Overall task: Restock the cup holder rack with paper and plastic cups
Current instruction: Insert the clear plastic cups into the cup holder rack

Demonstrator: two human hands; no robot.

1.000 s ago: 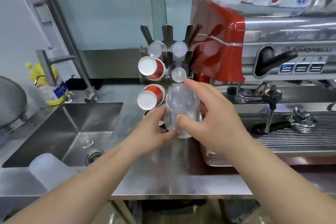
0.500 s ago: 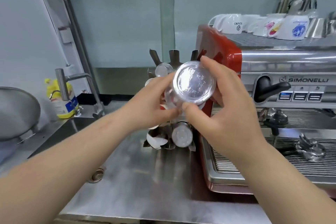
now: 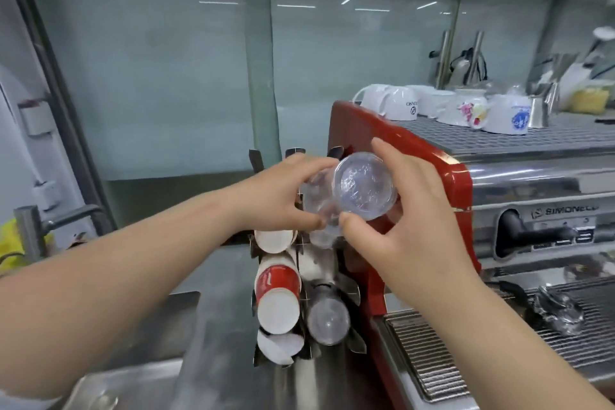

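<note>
Gripping a stack of clear plastic cups (image 3: 361, 191) from both sides, the right hand (image 3: 409, 226) at four o'clock and the left hand (image 3: 283, 196) at nine hold it lying level, its long axis pointing away toward twelve, straight at the cup rack (image 3: 293, 293), whose upper slot sits just beyond.

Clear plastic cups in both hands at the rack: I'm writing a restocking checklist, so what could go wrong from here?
1. The clear plastic cups are thin; the left hand and right hand could crush them while pushing.
2. The cup rack stands right beside the red espresso machine, so the right hand may bump it.
3. Pushing could nudge the red paper cups loose.
</note>
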